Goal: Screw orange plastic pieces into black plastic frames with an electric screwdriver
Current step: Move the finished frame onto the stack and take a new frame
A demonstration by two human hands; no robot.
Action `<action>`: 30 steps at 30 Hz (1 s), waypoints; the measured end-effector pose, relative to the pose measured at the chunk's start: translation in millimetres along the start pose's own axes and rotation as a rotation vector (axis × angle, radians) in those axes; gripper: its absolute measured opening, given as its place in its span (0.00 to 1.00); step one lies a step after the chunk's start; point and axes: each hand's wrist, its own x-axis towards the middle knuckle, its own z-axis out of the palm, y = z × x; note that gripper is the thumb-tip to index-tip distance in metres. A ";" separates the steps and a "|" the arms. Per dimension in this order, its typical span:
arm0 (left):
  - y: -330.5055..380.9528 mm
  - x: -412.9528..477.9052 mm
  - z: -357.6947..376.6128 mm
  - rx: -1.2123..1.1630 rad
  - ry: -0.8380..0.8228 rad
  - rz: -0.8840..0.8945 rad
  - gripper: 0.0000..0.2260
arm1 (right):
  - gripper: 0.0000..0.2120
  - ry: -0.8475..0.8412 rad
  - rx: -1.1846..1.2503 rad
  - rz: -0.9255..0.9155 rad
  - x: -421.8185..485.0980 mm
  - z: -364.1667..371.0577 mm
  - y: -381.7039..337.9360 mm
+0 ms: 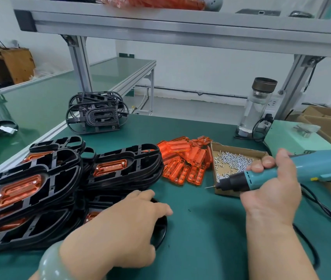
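Note:
My right hand [271, 188] grips a teal electric screwdriver [293, 170], its bit pointing left above the mat. My left hand [128, 225] lies on top of a black plastic frame [160, 225] at the near edge of a pile, fingers bent over its rim. Several black frames with orange pieces fitted [39, 190] are stacked on the left. Loose orange plastic pieces [186, 160] lie in a heap mid-table. A shallow cardboard tray [241, 152] holds many small silver screws [231, 160], just behind the screwdriver tip.
Bare black frames [98, 114] stand stacked at the back left. A glass bottle [259, 106] and a pale green power box [295, 136] sit at the back right, with cardboard boxes [330, 122] beyond. A black cable [322, 211] trails along the right. An aluminium shelf [180, 23] hangs overhead.

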 end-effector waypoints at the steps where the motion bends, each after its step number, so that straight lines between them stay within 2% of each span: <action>1: 0.4 -0.2 1.6 0.008 0.007 0.007 0.34 | 0.09 -0.004 -0.007 -0.005 0.8 -0.6 1.1; 6: 2.8 -3.0 3.6 0.015 0.025 0.030 0.35 | 0.08 0.000 -0.020 -0.004 0.5 0.8 3.4; 8: 4.2 -5.1 -2.7 -0.014 0.084 0.040 0.35 | 0.08 -0.004 -0.021 -0.003 -0.3 1.2 4.4; 10: 4.7 -6.3 -13.1 -0.022 0.215 0.082 0.31 | 0.08 -0.013 -0.026 -0.006 -0.9 1.2 6.1; 14: 7.9 -2.5 -46.7 -0.074 0.482 0.141 0.17 | 0.07 -0.034 -0.049 -0.009 -1.4 0.5 9.0; 17: 0.7 16.6 -74.4 -0.153 0.678 0.047 0.11 | 0.08 -0.039 -0.047 0.012 -0.7 1.2 10.1; 19: -12.7 37.1 -90.9 -0.200 0.745 -0.071 0.10 | 0.08 -0.033 -0.042 0.021 -0.1 1.4 10.2; 22: -35.3 77.9 -108.3 -0.152 0.690 -0.254 0.13 | 0.08 -0.034 -0.060 0.020 0.1 0.5 10.9; 28: -90.1 147.1 -106.3 -0.036 0.402 -0.534 0.08 | 0.07 -0.015 -0.112 0.032 1.6 0.3 14.8; 30: -103.3 157.4 -101.8 0.033 0.274 -0.579 0.11 | 0.08 -0.015 -0.124 0.038 2.3 -0.2 16.3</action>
